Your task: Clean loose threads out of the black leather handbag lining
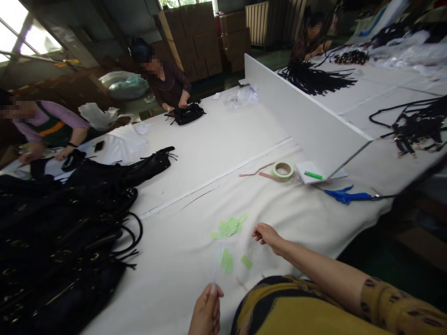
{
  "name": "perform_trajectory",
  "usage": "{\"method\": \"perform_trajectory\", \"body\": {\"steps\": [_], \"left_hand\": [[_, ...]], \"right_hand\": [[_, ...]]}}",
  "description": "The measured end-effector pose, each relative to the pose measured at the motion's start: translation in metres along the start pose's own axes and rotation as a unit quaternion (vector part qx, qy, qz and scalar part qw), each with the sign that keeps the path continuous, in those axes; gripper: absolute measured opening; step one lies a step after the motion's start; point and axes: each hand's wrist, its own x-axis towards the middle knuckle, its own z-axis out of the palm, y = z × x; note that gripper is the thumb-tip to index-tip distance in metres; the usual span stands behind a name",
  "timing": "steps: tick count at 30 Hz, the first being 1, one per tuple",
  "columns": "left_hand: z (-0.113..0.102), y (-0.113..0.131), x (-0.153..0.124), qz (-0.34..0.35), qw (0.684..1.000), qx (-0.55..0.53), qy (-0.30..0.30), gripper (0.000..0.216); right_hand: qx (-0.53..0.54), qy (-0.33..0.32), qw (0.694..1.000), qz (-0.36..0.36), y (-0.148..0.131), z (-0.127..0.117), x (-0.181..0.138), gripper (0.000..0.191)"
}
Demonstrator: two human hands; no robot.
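Head view: work is carried out at a broad white tabletop (174, 260), its near right edge sloping away beneath the forearm. Two own hands are seen. By the left hand (206, 311), a pale translucent strip (217, 263) appears to be pinched, thumb and fingers clamped on it. The right hand (267, 236) is held off to the side, fingers curled together; whether anything is gripped cannot be told.

Green tape pieces (228, 226) are laid between and ahead of the hands: one overlapping pile (number not countable), one smaller cluster nearer, one single piece to its right. Room for sideways movement is left between the left hand and the heap of black bags (59, 242), also uncounted. Forward reach is bounded on the right by one upright white panel (300, 107).

At the panel's near end are noted: one tape roll (282, 177), one green pen-like item (313, 175) on white paper (307, 167), and one blue-handled tool (349, 195) near the tabletop's edge. Beyond, three co-workers are counted; one black bag (190, 114) is handled by the middle one.
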Motion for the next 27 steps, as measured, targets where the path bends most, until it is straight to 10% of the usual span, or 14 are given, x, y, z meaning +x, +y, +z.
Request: {"method": "perform_trajectory", "body": {"steps": [9, 17, 21, 27], "left_hand": [[0.051, 0.029, 0.023, 0.057, 0.995, -0.069, 0.039, 0.054], [0.113, 0.028, 0.024, -0.006, 0.99, -0.141, 0.006, 0.056], [0.125, 0.022, 0.03, -0.005, 0.992, -0.121, 0.034, 0.057], [0.135, 0.002, 0.052, 0.078, 0.989, -0.077, 0.101, 0.052]], "right_hand": [[-0.155, -0.151, 0.947, -0.238, -0.015, 0.034, -0.052, 0.026], [-0.36, -0.098, 0.828, -0.419, -0.013, 0.025, -0.053, 0.027], [-0.316, -0.122, 0.864, -0.373, -0.012, 0.01, -0.047, 0.028], [-0.064, -0.187, 0.976, -0.087, -0.007, -0.005, -0.029, 0.043]]}}
